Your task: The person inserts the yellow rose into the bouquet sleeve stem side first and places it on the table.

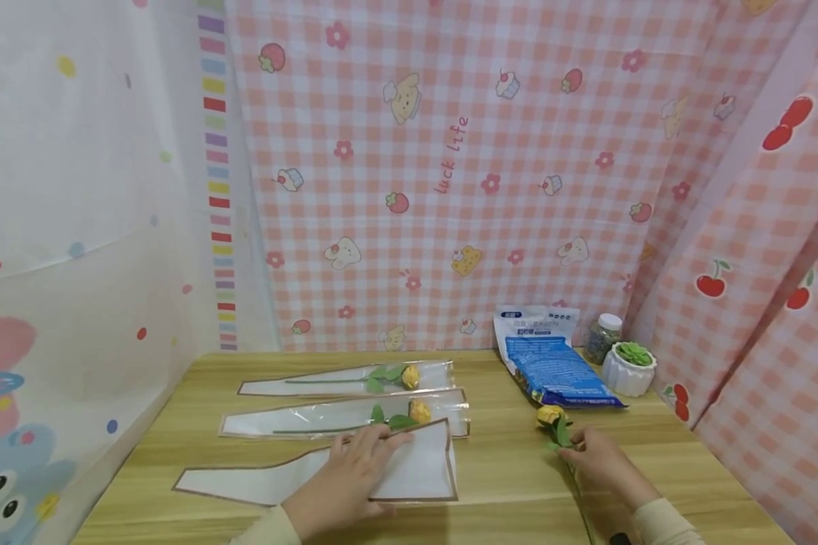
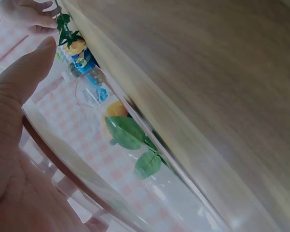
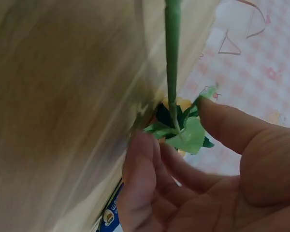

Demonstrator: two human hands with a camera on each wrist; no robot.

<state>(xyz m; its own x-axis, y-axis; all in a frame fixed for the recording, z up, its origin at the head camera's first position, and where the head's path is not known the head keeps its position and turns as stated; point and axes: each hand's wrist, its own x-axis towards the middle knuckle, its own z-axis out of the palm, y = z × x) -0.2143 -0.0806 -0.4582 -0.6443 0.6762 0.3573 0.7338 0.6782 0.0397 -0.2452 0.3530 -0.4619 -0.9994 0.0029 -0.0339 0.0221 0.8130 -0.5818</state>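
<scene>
My left hand (image 1: 351, 477) grips the nearest clear flower sleeve (image 1: 419, 473), which has a brown border and a white back. In the left wrist view, the thumb (image 2: 26, 72) lies on one side of the brown-edged film and the fingers show on the other. To the right, my right hand (image 1: 603, 460) holds an artificial yellow rose (image 1: 550, 414) by its leaves, just below the bloom. Its green stem (image 3: 172, 53) points toward the table's near side. Behind the left hand lie two sleeves (image 1: 300, 421), each with a yellow rose inside.
A blue and white bag (image 1: 552, 367) lies at the back right of the wooden table (image 1: 497, 484). Beside it stand a jar with a white lid (image 1: 603, 337) and a succulent in a white pot (image 1: 629, 371). Patterned curtains (image 1: 450, 189) enclose the table.
</scene>
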